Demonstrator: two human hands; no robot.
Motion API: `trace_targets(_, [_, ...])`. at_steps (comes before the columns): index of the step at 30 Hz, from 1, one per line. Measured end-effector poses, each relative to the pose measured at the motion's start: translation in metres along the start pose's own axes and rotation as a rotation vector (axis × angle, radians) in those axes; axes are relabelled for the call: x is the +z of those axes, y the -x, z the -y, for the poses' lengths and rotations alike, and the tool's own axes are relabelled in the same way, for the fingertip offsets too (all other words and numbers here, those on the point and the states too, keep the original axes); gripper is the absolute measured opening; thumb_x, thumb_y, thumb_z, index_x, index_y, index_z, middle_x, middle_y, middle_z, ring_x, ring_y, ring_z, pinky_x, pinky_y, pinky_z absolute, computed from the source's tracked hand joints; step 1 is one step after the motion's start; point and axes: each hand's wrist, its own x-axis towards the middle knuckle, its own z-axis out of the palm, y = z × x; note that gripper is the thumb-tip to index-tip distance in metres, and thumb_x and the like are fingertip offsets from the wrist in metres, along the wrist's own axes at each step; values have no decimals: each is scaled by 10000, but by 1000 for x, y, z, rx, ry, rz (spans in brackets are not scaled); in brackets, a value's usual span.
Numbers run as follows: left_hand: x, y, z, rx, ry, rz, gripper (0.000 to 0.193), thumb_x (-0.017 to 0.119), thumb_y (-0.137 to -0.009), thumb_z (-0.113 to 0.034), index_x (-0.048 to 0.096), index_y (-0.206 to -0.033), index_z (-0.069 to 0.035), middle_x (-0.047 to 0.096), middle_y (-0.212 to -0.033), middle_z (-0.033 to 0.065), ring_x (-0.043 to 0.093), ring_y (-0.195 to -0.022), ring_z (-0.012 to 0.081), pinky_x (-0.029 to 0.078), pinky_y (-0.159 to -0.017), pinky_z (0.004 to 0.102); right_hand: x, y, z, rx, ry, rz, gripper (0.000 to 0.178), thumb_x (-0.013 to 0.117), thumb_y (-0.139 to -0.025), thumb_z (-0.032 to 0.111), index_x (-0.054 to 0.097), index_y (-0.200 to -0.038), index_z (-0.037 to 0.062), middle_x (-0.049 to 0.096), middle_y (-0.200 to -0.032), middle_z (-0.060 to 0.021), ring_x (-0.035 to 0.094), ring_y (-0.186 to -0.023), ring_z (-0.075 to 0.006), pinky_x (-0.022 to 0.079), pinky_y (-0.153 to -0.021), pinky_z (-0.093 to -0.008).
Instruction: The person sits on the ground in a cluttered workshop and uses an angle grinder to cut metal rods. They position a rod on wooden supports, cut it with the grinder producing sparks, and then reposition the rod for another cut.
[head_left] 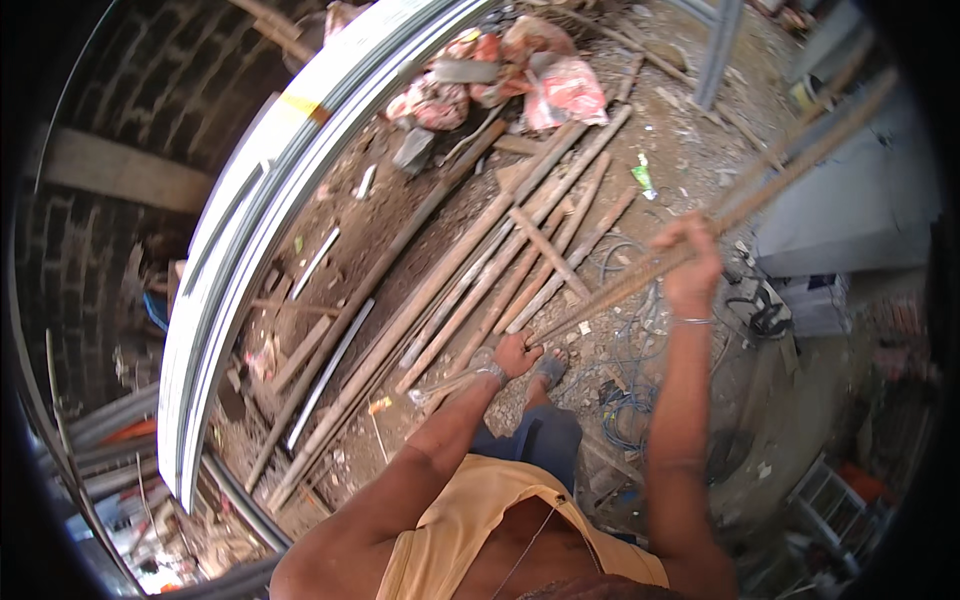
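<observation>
A long brown wooden pole [620, 288] slants from the middle of the head view up to the far right. Partway along it, my right hand [692, 262] is closed around the wood with the arm raised. My left hand [516, 356] is closed at the pole's near, lower end. Toward the upper right the pole seems to split into two lines, and I cannot tell whether a second pole lies beside it. Several wooden poles [440, 255] lie side by side on the dirt left of my hands, with a short wood piece [548, 252] across them.
Long white metal profiles [235, 245] curve along the left. Pink-and-white sacks [565, 90] lie at the back. Blue cable [625, 415] is coiled on the rubble right of my feet. Grey sheeting [850, 205] stands at the right, near a black-and-white object [760, 305]. A block wall [95, 250] rises far left.
</observation>
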Motion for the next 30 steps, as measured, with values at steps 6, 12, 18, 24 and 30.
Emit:
trace_targets(6, [-14, 101, 153, -243, -196, 102, 370, 695, -804, -338, 681, -1080, -91, 703, -977, 216, 668, -953, 402, 516, -870, 487, -62, -14, -80, 336, -55, -230, 312, 591, -995, 359, 487, -778, 160, 454, -663, 39, 460, -599, -129, 422, -643, -347])
trace_targets(12, [-37, 153, 316, -733, -398, 426, 437, 723, -759, -388, 685, -1106, -125, 706, -1083, 194, 671, -1046, 358, 536, -899, 454, -114, 67, -299, 709, -86, -415, 314, 558, -1010, 411, 507, -841, 152, 495, -721, 9, 502, -671, -175, 456, -706, -392])
trace_targets(18, [-43, 174, 459, -838, -488, 426, 450, 690, -797, -314, 640, -1221, -171, 678, -1186, 161, 639, -1129, 340, 505, -971, 458, -125, 98, -479, 958, -45, -459, 239, 528, -1033, 348, 551, -987, 114, 618, -954, -43, 617, -944, -235, 494, -912, -432])
trace_targets(24, [-76, 165, 556, -991, -485, 315, 522, 632, -804, -216, 586, -1315, -121, 636, -1261, 209, 600, -1182, 372, 468, -1043, 429, -97, 109, -624, 1036, -206, -290, 196, 541, -1030, 294, 541, -1014, 99, 624, -1023, -63, 618, -1008, -240, 493, -950, -418])
trace_targets(30, [-107, 147, 610, -1091, -468, 290, 628, 670, -781, -246, 533, -1378, -110, 614, -1299, 220, 577, -1220, 384, 465, -1039, 445, -47, 97, -724, 1060, -223, -242, 176, 552, -1026, 271, 532, -1044, 97, 614, -1058, -85, 614, -1038, -251, 486, -976, -412])
